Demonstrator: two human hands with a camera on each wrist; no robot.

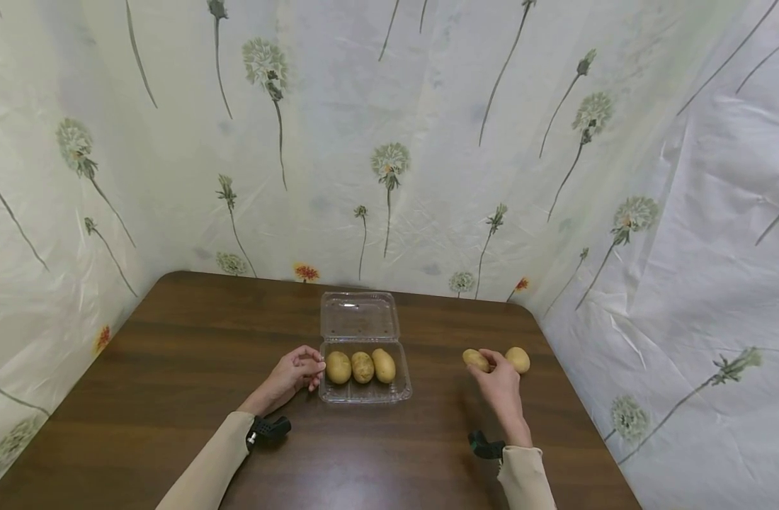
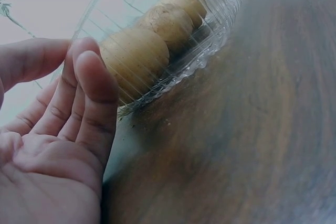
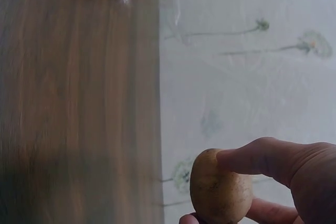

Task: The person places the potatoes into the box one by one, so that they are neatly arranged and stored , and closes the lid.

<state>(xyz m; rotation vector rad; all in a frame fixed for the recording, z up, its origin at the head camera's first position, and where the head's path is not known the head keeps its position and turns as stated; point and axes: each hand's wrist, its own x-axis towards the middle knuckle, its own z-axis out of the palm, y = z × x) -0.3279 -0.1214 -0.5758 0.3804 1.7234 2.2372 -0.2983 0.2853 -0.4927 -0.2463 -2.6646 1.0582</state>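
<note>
My left hand [image 1: 292, 373] pinches the left rim of a clear plastic clamshell container [image 1: 364, 394], thumb and fingertips together at its edge in the left wrist view. Its lid [image 1: 360, 316] lies folded back toward the curtain. Inside, three potatoes sit side by side: a left one [image 1: 338, 367], a middle one [image 1: 362, 367] and a right one [image 1: 384, 365]. Off to the right, my right hand [image 1: 501, 389] holds another potato [image 3: 220, 187] between thumb and fingers. Just right of that hand, one more potato [image 1: 518, 360] rests on the table.
The brown wooden table [image 1: 377, 460] has rounded far corners. A pale curtain [image 1: 326, 177] printed with dandelions hangs behind it and along both sides. Each wrist wears a black camera strap.
</note>
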